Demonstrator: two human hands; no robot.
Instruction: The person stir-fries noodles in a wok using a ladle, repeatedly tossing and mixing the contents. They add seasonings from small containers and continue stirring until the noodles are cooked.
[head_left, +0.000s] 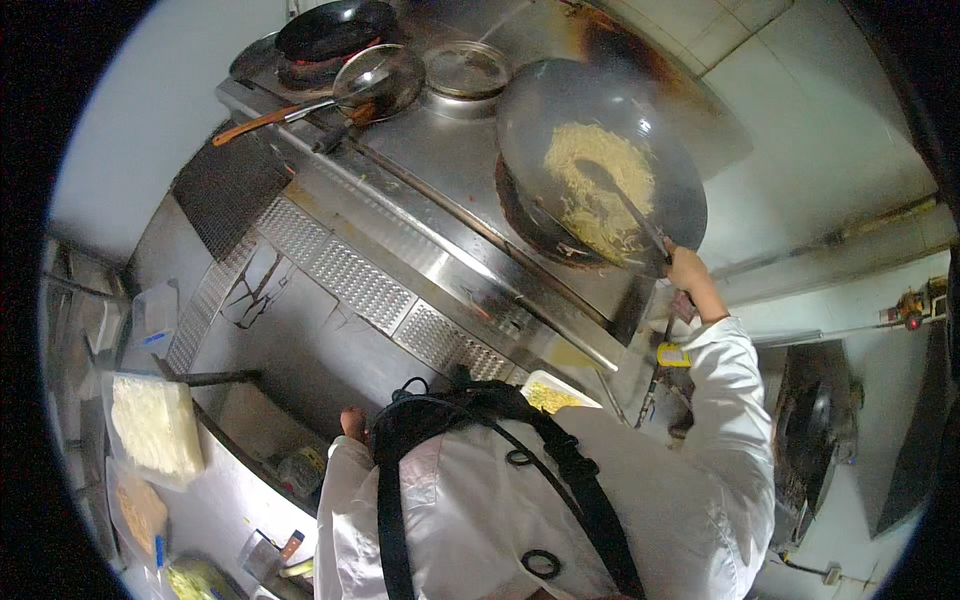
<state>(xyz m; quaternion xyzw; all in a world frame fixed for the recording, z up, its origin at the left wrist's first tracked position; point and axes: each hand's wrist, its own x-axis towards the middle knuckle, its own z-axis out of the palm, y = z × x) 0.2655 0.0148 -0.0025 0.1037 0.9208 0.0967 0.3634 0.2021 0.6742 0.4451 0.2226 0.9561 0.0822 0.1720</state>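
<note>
My right hand grips the dark handle of a wok spatula or ladle, whose head rests among pale noodles. The noodles lie in the bottom of a large wok on a stainless steel range. My wrist passes just over the wok's near right rim. Low beside my body, my left hand hangs away from the range. Only a small part of it shows past the white sleeve, and its fingers are not clear enough to read.
Left along the range are a lidded metal pot, a wooden-handled pan or strainer and a black wok. A white tray of yellow food sits by my waist. A cleaver and a block of pale food lie on the lower-left counter.
</note>
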